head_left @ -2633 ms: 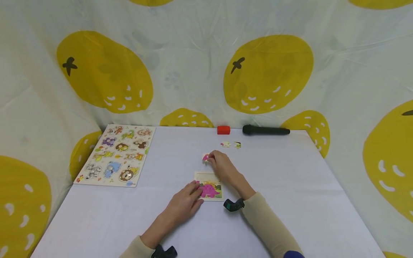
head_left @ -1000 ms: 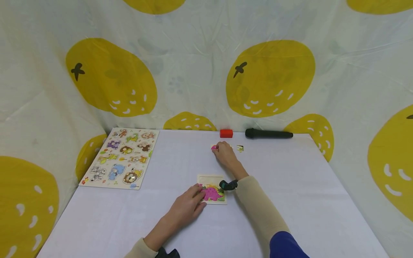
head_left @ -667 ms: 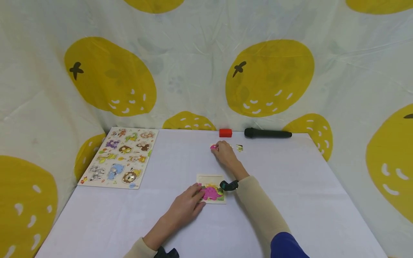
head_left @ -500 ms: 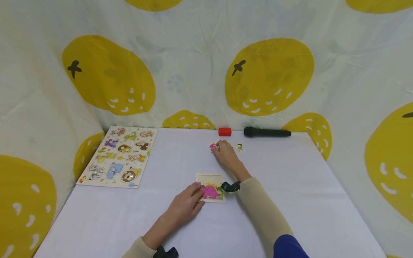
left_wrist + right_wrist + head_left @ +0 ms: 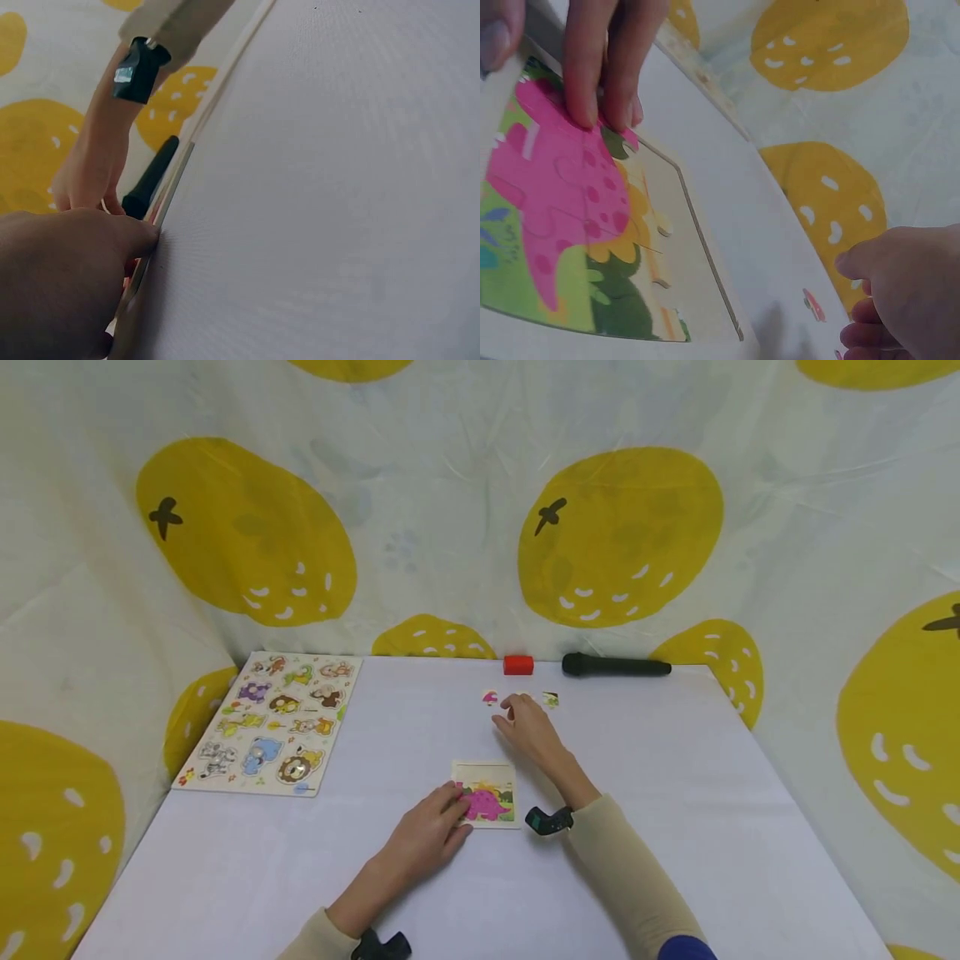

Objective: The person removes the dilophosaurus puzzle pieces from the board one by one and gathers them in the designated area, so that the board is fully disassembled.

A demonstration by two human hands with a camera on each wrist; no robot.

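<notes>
A square wooden puzzle [image 5: 485, 770] with a pink dinosaur lies before me, its upper strip bare wood. My left hand [image 5: 429, 832] rests on its left side; two straight fingers [image 5: 585, 90] press the picture in the right wrist view, and the thumb touches the edge. Beyond it my right hand [image 5: 534, 732] hovers over the table, fingers bent and apart, nothing visible between them. Just left of its fingertips lies a pink-and-white piece [image 5: 490, 697]; a green-and-white piece [image 5: 551, 699] lies to the right. Between these, another piece is mostly hidden behind the hand.
At the back stand or lie a red block [image 5: 518, 665] and a black microphone-shaped object [image 5: 617, 666]. A large animal puzzle board [image 5: 267, 722] lies at the left on the white tablecloth [image 5: 712, 827]. A curtain with yellow fruit [image 5: 622, 535] hangs behind.
The pink-and-white piece has moved from nearer the puzzle back beside the other pieces, and my right hand has let it go and shifted slightly right. My left hand has stayed on the puzzle.
</notes>
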